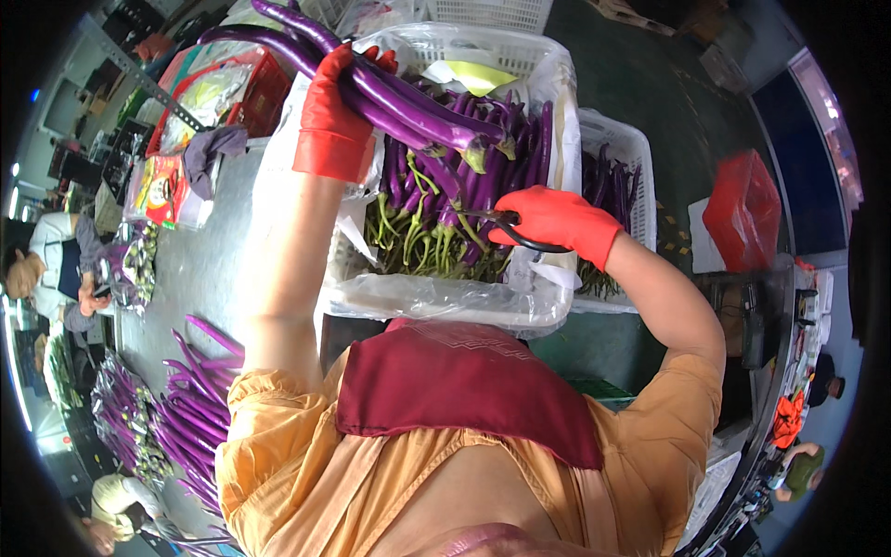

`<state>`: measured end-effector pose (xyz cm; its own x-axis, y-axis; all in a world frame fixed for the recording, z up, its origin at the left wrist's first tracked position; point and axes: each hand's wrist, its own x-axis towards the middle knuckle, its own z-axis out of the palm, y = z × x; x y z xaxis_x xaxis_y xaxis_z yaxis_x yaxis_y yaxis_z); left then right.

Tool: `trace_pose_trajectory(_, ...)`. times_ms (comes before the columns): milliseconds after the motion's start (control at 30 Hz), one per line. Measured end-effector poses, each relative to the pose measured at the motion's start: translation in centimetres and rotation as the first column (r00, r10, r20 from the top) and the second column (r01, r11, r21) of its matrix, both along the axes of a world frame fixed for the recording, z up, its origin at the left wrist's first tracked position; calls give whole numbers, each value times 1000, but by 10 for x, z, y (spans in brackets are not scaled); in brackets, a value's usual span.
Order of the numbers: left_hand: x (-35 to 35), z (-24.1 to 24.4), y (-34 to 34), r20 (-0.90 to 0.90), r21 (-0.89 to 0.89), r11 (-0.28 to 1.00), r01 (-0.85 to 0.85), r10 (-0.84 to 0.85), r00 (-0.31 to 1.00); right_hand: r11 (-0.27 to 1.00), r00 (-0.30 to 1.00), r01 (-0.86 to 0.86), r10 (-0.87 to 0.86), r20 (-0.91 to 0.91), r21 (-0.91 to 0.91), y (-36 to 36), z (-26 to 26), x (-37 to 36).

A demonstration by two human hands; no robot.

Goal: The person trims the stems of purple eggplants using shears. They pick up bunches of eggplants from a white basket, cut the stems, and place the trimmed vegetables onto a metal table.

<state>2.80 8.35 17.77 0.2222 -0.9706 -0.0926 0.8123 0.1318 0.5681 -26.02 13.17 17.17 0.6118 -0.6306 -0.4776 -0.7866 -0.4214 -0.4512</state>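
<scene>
My left hand [337,111], in a red rubber glove, grips several long purple eggplants [418,111] above a plastic-lined white crate [445,303]. Their green-capped ends point right, over the crate. My right hand [557,219], gloved the same, holds black-handled scissors [511,223] at the crate's right side. The blades reach to the stem of an eggplant [442,174]; whether they touch it I cannot tell. More eggplants [539,150] fill the crate, many with long green stems [418,240] towards me. A yellow-green sheet [480,76] lies at the crate's far side.
A second white crate [644,181] of eggplants stands at the right. Left is a metal table [188,271] with loose eggplants [191,411], bagged ones [122,411] and a red crate [268,94]. A person [56,264] stands beyond it. A red container [745,209] sits far right.
</scene>
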Motion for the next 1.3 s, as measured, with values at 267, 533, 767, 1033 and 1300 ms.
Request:
trace_pose_trajectory(267, 46, 20, 75, 518, -81, 947, -310, 306, 799, 982, 983, 58, -88, 164, 180, -13, -62, 5)
trace_pose_trajectory(533, 231, 29, 274, 741, 126, 771, -625, 345, 576, 677, 618, 315, -678, 397, 666, -21, -115, -2)
trace_pose_trajectory(767, 308, -38, 481, 920, 232, 522, -820, 155, 359, 538, 372, 338, -830, 415, 772, -34, -133, -21)
trace_pose_trajectory(1033, 376, -162, 596, 707, 500, -76, -863, -539, 457, 607, -9, 349, -760, 650, 715, -13, -97, -49)
trace_pose_trajectory(1300, 292, -67, 247, 940, 142, 799, -585, -295, -174, 652, -159, 464, -604, 781, 599, 22, -92, -41)
